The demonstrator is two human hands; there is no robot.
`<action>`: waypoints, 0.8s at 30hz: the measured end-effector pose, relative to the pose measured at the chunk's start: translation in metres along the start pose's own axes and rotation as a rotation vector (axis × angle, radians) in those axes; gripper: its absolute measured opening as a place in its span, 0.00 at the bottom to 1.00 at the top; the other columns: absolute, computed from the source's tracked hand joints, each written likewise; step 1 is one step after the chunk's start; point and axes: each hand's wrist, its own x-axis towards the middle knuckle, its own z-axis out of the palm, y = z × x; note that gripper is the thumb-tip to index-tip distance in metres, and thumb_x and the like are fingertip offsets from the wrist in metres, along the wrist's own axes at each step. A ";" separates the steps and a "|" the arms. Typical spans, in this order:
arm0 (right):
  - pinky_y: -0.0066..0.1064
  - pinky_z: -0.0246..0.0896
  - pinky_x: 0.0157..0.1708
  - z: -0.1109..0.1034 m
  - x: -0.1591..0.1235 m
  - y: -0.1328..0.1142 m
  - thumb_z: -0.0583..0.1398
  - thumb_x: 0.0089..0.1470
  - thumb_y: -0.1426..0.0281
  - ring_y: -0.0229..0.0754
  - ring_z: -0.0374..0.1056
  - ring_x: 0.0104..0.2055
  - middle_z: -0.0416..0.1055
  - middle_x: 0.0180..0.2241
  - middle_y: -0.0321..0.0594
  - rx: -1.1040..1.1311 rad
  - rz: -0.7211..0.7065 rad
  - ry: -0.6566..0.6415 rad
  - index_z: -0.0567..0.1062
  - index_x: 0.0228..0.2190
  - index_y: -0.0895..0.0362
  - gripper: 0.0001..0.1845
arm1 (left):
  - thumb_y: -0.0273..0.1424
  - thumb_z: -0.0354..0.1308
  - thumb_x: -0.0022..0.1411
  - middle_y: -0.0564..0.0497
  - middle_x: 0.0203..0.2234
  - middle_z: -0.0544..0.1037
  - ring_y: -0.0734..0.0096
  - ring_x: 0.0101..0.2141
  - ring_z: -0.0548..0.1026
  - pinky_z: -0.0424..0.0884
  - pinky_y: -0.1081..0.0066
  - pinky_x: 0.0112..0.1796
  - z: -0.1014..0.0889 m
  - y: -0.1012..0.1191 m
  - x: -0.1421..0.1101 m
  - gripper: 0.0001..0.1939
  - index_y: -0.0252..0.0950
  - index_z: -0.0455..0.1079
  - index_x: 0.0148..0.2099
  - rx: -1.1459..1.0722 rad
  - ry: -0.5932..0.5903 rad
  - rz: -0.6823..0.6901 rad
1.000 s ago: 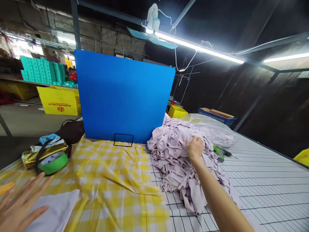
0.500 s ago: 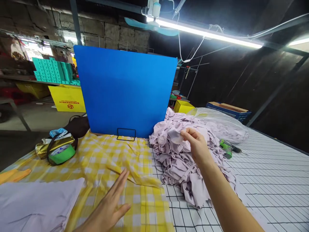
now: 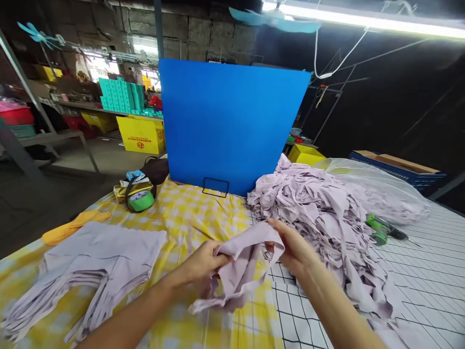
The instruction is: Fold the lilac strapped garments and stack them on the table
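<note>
Over yellow checked cloth (image 3: 174, 213), left hand (image 3: 209, 259) and right hand (image 3: 290, 245) pinch lilac garment (image 3: 241, 257) (ends dangling); pile (image 3: 308, 194) right.

Left hand (image 3: 205, 261): bare, slender fingers
Right hand (image 3: 292, 248): bare, slender fingers
Left forearm (image 3: 140, 310): bare, slim, narrowing at the wrist
Right forearm (image 3: 332, 300): bare, smooth, wider toward the elbow

Place: workshop, garment work
Worktable: heaped lilac fabric pieces (image 3: 312, 198), neat stack of lilac pieces (image 3: 98, 257)
Table gear: green tape roll (image 3: 141, 200), green-and-black tool (image 3: 379, 230)
Storage: yellow cartons (image 3: 141, 135), stacked teal boxes (image 3: 119, 95)
Overhead: tube light (image 3: 363, 18), fan (image 3: 274, 20)
Walls: bare, rough block (image 3: 203, 36)
</note>
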 end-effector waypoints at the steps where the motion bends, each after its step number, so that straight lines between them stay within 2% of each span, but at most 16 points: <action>1: 0.28 0.58 0.18 -0.001 0.009 0.018 0.55 0.44 0.60 0.34 0.58 0.18 0.60 0.18 0.33 -0.121 0.028 0.031 0.62 0.21 0.55 0.11 | 0.37 0.52 0.52 0.55 0.19 0.68 0.75 0.21 0.64 0.59 0.76 0.23 -0.003 -0.010 0.000 0.13 0.31 0.70 0.30 0.035 0.017 -0.059; 3: 0.29 0.60 0.21 0.000 0.025 0.055 0.55 0.43 0.63 0.37 0.62 0.21 0.61 0.20 0.34 -0.243 0.056 0.063 0.61 0.22 0.54 0.09 | 0.36 0.49 0.54 0.55 0.17 0.66 0.75 0.21 0.63 0.57 0.75 0.23 -0.009 -0.033 0.003 0.14 0.31 0.70 0.29 0.208 0.110 -0.137; 5: 0.31 0.61 0.24 0.002 0.034 0.087 0.56 0.42 0.65 0.39 0.64 0.24 0.62 0.22 0.35 -0.356 0.043 0.100 0.61 0.23 0.54 0.07 | 0.32 0.48 0.55 0.54 0.19 0.69 0.72 0.23 0.66 0.59 0.74 0.26 -0.015 -0.056 0.005 0.13 0.32 0.71 0.34 0.396 0.220 -0.167; 7: 0.35 0.62 0.30 0.005 0.037 0.109 0.57 0.41 0.68 0.43 0.65 0.30 0.64 0.27 0.38 -0.486 -0.016 0.138 0.63 0.26 0.54 0.07 | 0.29 0.49 0.53 0.52 0.23 0.72 0.69 0.27 0.69 0.62 0.73 0.30 -0.019 -0.072 0.004 0.16 0.32 0.70 0.43 0.515 0.283 -0.178; 9: 0.39 0.59 0.39 0.009 0.037 0.121 0.57 0.41 0.70 0.46 0.64 0.38 0.65 0.35 0.43 -0.604 -0.113 0.138 0.66 0.30 0.55 0.09 | 0.30 0.51 0.53 0.49 0.29 0.73 0.66 0.32 0.71 0.65 0.71 0.33 -0.019 -0.080 0.001 0.19 0.32 0.67 0.48 0.594 0.302 -0.163; 11: 0.41 0.54 0.46 0.015 0.036 0.125 0.58 0.41 0.71 0.49 0.60 0.45 0.64 0.41 0.45 -0.693 -0.214 0.074 0.68 0.33 0.54 0.12 | 0.32 0.53 0.53 0.45 0.36 0.73 0.63 0.37 0.71 0.66 0.68 0.37 -0.015 -0.081 -0.001 0.19 0.33 0.66 0.47 0.699 0.295 -0.109; 13: 0.40 0.51 0.48 0.023 0.037 0.126 0.61 0.38 0.73 0.51 0.58 0.48 0.64 0.42 0.43 -0.759 -0.293 -0.026 0.71 0.34 0.52 0.16 | 0.33 0.55 0.53 0.44 0.41 0.71 0.59 0.41 0.70 0.65 0.65 0.40 -0.009 -0.078 0.000 0.17 0.35 0.67 0.46 0.816 0.280 -0.070; 15: 0.39 0.50 0.48 0.031 0.039 0.128 0.62 0.35 0.76 0.51 0.58 0.47 0.66 0.41 0.42 -0.807 -0.340 -0.102 0.72 0.32 0.51 0.17 | 0.33 0.55 0.53 0.42 0.41 0.71 0.56 0.43 0.69 0.65 0.62 0.42 -0.002 -0.074 0.003 0.14 0.35 0.68 0.43 0.909 0.250 -0.069; 16: 0.39 0.50 0.47 0.035 0.041 0.128 0.62 0.36 0.76 0.51 0.58 0.47 0.67 0.40 0.42 -0.824 -0.352 -0.122 0.72 0.30 0.52 0.14 | 0.33 0.55 0.54 0.42 0.40 0.71 0.55 0.43 0.69 0.64 0.61 0.43 0.000 -0.074 0.005 0.13 0.34 0.68 0.42 0.945 0.232 -0.079; 18: 0.39 0.51 0.46 0.039 0.046 0.129 0.58 0.42 0.75 0.50 0.60 0.45 0.68 0.36 0.43 -0.840 -0.359 -0.140 0.72 0.26 0.54 0.05 | 0.31 0.54 0.55 0.41 0.39 0.72 0.54 0.44 0.68 0.63 0.60 0.44 0.003 -0.074 0.010 0.11 0.33 0.69 0.40 1.005 0.201 -0.094; 19: 0.38 0.52 0.44 0.040 0.047 0.128 0.56 0.45 0.74 0.49 0.61 0.43 0.68 0.34 0.43 -0.837 -0.356 -0.147 0.71 0.24 0.54 0.04 | 0.30 0.52 0.56 0.40 0.39 0.72 0.54 0.44 0.68 0.63 0.61 0.44 0.003 -0.074 0.011 0.10 0.32 0.69 0.39 1.031 0.192 -0.098; 22: 0.33 0.56 0.34 0.038 0.050 0.117 0.53 0.50 0.69 0.44 0.63 0.32 0.67 0.26 0.39 -0.791 -0.317 -0.202 0.68 0.22 0.55 0.08 | 0.25 0.49 0.57 0.42 0.36 0.73 0.58 0.42 0.69 0.61 0.62 0.44 0.000 -0.075 0.012 0.09 0.31 0.69 0.38 1.071 0.198 -0.119; 24: 0.30 0.56 0.27 0.035 0.047 0.104 0.50 0.53 0.64 0.39 0.62 0.25 0.64 0.21 0.35 -0.739 -0.291 -0.251 0.65 0.22 0.55 0.12 | 0.22 0.48 0.57 0.43 0.34 0.74 0.61 0.39 0.70 0.61 0.65 0.43 -0.005 -0.074 0.011 0.10 0.32 0.69 0.37 1.060 0.221 -0.149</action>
